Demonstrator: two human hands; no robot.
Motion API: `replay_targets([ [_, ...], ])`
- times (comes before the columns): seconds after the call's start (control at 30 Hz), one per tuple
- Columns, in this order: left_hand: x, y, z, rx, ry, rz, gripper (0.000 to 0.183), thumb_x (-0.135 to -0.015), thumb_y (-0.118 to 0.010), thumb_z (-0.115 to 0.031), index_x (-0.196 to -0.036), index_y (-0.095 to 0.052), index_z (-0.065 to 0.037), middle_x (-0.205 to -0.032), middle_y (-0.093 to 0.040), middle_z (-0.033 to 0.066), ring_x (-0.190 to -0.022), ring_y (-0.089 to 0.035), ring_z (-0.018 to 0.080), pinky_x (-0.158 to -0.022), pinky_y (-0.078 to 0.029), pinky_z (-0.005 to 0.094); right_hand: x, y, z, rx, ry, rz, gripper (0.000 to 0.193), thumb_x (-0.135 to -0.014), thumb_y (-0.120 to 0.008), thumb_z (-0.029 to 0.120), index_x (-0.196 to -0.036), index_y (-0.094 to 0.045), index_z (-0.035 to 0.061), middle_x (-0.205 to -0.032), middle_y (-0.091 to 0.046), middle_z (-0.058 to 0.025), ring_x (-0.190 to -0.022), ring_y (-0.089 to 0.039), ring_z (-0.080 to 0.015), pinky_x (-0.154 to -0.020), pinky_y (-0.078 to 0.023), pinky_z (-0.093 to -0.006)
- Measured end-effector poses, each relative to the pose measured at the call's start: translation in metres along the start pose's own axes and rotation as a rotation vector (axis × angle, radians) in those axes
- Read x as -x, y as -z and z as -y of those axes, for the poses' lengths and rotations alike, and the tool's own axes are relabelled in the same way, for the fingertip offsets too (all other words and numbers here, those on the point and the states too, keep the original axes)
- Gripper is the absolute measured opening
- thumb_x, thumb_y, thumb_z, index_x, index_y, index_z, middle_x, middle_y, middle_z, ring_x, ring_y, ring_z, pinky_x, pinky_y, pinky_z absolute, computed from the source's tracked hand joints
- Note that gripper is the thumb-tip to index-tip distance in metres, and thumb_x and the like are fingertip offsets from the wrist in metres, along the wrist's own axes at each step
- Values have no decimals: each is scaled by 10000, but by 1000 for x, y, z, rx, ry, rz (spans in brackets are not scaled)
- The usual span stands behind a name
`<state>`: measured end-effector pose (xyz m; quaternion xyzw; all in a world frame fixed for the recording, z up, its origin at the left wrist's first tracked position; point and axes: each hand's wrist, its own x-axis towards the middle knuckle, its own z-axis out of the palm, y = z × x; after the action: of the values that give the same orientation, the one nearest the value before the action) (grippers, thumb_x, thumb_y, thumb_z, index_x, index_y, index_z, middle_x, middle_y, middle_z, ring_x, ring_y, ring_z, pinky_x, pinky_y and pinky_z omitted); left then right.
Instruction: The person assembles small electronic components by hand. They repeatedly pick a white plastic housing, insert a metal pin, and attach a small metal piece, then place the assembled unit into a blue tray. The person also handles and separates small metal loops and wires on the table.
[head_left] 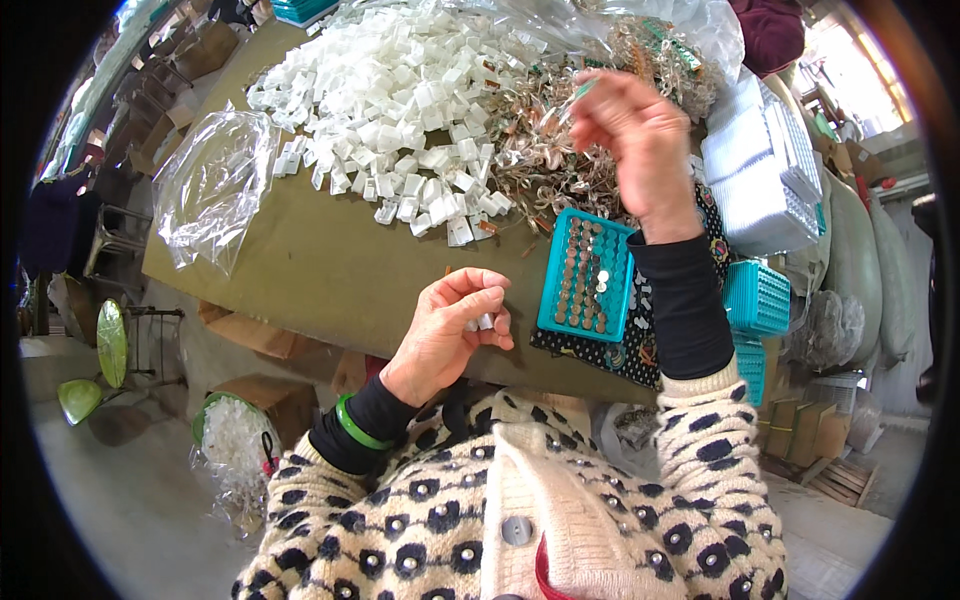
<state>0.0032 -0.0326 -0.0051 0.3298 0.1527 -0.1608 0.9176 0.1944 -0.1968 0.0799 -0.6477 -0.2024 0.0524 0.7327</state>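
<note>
My left hand point(455, 335) is closed in front of the table's near edge, with small white plastic pieces point(486, 321) showing between its fingers. My right hand point(635, 140) is raised over a tangled heap of clear and copper-coloured small parts point(545, 170). Its thumb and forefinger come together around something small and greenish, too blurred to name. Below that wrist lies a teal tray point(545, 310) with rows of small round metal pieces and a few white ones. A large pile of small white plastic housings point(400, 110) covers the table's far middle.
A crumpled clear bag point(215, 185) lies on the table's left. White trays point(755, 160) are stacked at the right, above teal trays point(755, 298). A dark patterned cloth point(640, 355) lies under the filled tray. On the floor at left stands a bag-lined bucket of white pieces point(235, 435).
</note>
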Motion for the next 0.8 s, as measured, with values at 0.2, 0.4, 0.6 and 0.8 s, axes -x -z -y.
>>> replay_targets([
  [0.2, -2, 2, 1, 15, 16, 32, 94, -932, -647, -104, -1001, -628, -43, -767, -594, 16, -665, -611, 143, -558, -503, 280, -1, -10, -13, 735, 155, 147, 148, -920, -671, 153, -996, -722, 37, -819, -709, -60, -644, -637, -94, -556, -490, -231],
  [0.4, -2, 4, 1, 35, 28, 64, 92, -941, -635, -102, -1004, -627, -35, -777, -607, 43, -636, -578, 141, -524, -435, 262, -6, -2, -19, 197, -19, 100, 216, -949, -650, 176, -1066, -680, -4, -888, -715, -92, -761, -683, -117, -671, -569, -240],
  [0.6, -2, 8, 0, 72, 42, 75, 89, -942, -635, -101, -1000, -626, -34, -783, -622, 59, -643, -586, 140, -524, -446, 265, -9, 8, -23, -469, -132, 84, 179, -976, -595, 152, -1061, -646, 2, -1005, -708, -190, -956, -696, -282, -863, -565, -410],
  [0.8, 2, 3, -1, 16, 51, 41, 76, -932, -644, -100, -984, -622, -49, -802, -608, 46, -678, -615, 159, -528, -471, 277, 3, 3, -16, -844, -281, 109, 178, -971, -589, 138, -1090, -643, 17, -978, -710, -143, -937, -693, -307, -927, -532, -484],
])
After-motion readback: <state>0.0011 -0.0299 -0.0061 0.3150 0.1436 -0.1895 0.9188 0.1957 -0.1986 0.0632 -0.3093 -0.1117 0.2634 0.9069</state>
